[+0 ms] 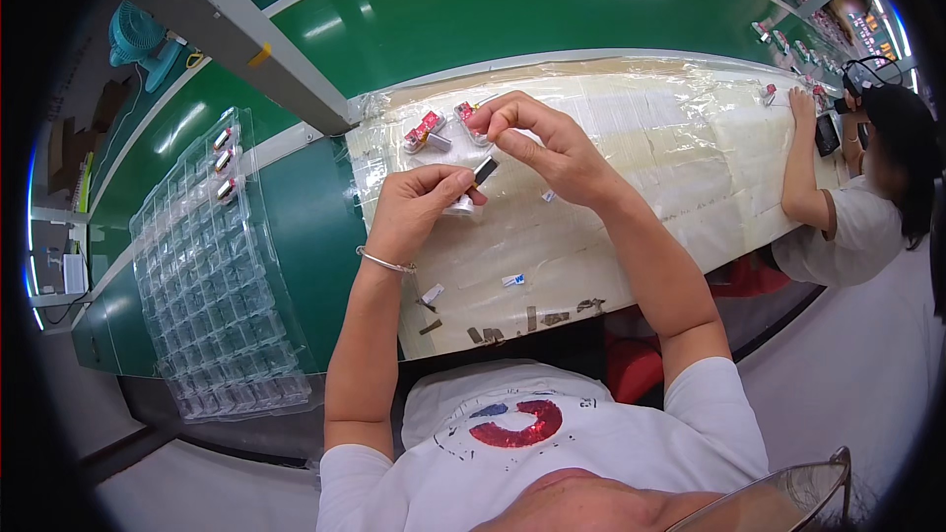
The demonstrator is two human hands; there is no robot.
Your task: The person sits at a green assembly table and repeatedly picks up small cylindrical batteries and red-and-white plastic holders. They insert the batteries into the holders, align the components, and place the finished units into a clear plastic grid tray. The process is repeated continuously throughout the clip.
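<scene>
My left hand (422, 199) is closed in a pinch on a small black block with silvery edges (485, 171), which juts up beyond the thumb. Just under those fingers a white rounded piece (460, 206) shows in part; whether the hand holds it too, I cannot tell. My right hand (552, 150) hovers above and to the right of the block, thumb and fingertips pressed together. Anything between them is too small to make out. Beyond both hands, two small red-and-white parts (425, 128) lie on the film-covered table (631, 227).
To the left stands a clear compartment tray (212, 286), with several small red-and-silver pieces (225, 162) in its far cells. A grey post (256, 39) rises behind it. Small label scraps (513, 280) dot the near table. Another person (838, 197) works at the right. A teal fan (138, 34) sits far left.
</scene>
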